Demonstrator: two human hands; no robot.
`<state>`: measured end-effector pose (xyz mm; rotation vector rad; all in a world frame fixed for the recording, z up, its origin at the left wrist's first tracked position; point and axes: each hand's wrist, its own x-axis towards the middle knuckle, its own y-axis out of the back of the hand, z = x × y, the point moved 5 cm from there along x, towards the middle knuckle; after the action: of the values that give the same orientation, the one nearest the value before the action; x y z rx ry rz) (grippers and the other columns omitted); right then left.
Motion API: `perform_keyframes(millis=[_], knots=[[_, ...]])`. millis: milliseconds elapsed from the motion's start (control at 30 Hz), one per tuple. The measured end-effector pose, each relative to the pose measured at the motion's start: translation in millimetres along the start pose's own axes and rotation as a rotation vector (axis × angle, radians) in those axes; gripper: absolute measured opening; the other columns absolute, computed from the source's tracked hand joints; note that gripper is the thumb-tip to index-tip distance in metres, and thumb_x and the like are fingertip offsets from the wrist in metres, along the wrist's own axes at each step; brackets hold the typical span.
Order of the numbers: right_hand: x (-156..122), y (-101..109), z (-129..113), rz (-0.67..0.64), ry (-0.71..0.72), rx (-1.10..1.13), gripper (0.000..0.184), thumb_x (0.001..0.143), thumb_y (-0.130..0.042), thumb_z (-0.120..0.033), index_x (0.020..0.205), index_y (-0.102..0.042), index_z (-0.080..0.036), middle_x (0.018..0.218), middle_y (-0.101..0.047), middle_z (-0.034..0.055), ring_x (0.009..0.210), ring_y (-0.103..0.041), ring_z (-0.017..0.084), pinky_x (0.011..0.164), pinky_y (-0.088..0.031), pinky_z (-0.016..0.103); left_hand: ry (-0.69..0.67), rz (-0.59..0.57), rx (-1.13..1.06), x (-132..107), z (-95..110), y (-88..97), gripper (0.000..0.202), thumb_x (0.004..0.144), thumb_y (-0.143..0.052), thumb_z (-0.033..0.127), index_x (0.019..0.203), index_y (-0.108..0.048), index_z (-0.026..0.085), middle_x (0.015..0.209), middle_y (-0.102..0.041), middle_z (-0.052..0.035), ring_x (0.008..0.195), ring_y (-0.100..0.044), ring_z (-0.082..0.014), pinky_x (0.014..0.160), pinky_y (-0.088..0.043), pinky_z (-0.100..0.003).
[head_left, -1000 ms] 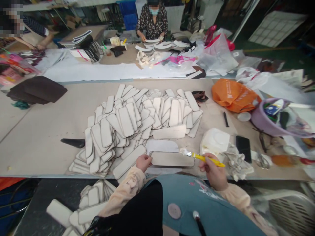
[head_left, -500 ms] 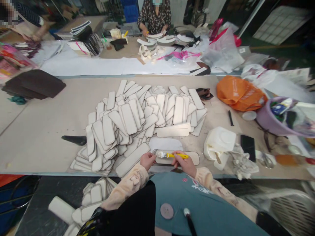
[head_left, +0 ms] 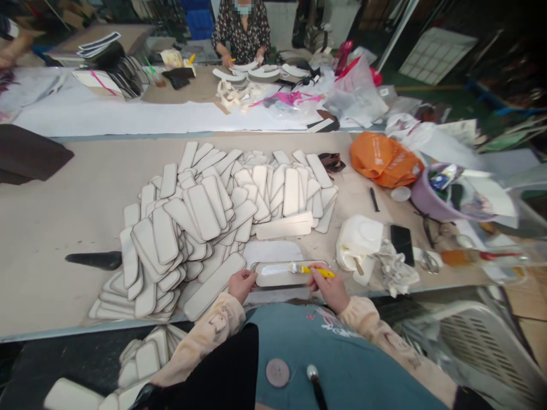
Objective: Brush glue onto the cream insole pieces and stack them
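Observation:
An oblong pale panel with rounded ends and a dark edge (head_left: 277, 279) lies in front of me at the table's near side. My left hand (head_left: 242, 286) pinches its left end between thumb and fingers. My right hand (head_left: 330, 289) is closed around a yellow-handled paintbrush (head_left: 318, 271). The brush's bristles touch the panel near its middle, and a wet white streak runs from them toward the left. Beneath the panel is a pale sheet (head_left: 273, 250). A large heap of similar panels (head_left: 203, 212) spreads beyond and to the left of my hands.
To the right are a cut white plastic jug (head_left: 363, 234), crumpled paper (head_left: 395, 270), a phone (head_left: 402, 245), a purple basin (head_left: 431, 199) and an orange bag (head_left: 380, 159). A black pointed object (head_left: 96, 260) lies left. A person (head_left: 241, 34) works across the table.
The brush has moved rightward along the panel from near my left hand, leaving a white streak. My left hand still holds the panel's left end. The camera view has turned to the right.

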<state>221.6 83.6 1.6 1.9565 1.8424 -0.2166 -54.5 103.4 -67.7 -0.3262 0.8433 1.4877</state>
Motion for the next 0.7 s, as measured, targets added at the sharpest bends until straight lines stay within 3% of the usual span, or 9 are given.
perform_keyframes(millis=[200,367,467,700], knots=[[-17.1,60.3,9.0,0.215,-0.015,-0.071,0.039,0.083,-0.051,-0.055,0.098,-0.057,-0.020,0.061,-0.064,0.0012,0.049,-0.061,0.017,0.051,-0.054,0.031,0.000,-0.004,-0.010,-2.1,2.9,2.0,0.017,0.071,-0.060,0.034,0.067,-0.059,0.017,0.052,-0.062,-0.0006,0.056,-0.063,-0.0167,0.049,-0.048,-0.024],[-29.1,72.4,5.8,0.293,0.026,-0.143,0.037,0.085,-0.051,-0.052,0.099,-0.059,-0.018,0.061,-0.065,0.0021,0.048,-0.060,0.015,0.048,-0.052,0.026,-0.003,-0.003,-0.026,-2.5,3.9,2.4,0.018,0.072,-0.060,0.033,0.066,-0.059,0.016,0.051,-0.061,-0.0002,0.055,-0.062,-0.0152,0.048,-0.047,-0.022],[-29.2,52.8,-2.2,0.207,0.027,-0.063,0.038,0.085,-0.052,-0.051,0.100,-0.057,-0.017,0.061,-0.064,0.0009,0.048,-0.058,0.014,0.049,-0.051,0.027,0.004,0.003,-0.040,-2.1,2.1,1.5,0.015,0.072,-0.060,0.030,0.066,-0.060,0.016,0.051,-0.061,0.0002,0.053,-0.061,-0.0138,0.046,-0.046,-0.020],[-9.4,-38.2,-20.6,-0.230,-0.041,0.187,0.034,0.083,-0.053,-0.051,0.095,-0.055,-0.019,0.061,-0.064,-0.0021,0.048,-0.059,0.012,0.049,-0.048,0.023,0.008,-0.015,-0.080,-0.6,3.4,-0.7,0.014,0.073,-0.061,0.028,0.066,-0.060,0.016,0.052,-0.062,-0.0003,0.052,-0.062,-0.0133,0.046,-0.046,-0.020]])
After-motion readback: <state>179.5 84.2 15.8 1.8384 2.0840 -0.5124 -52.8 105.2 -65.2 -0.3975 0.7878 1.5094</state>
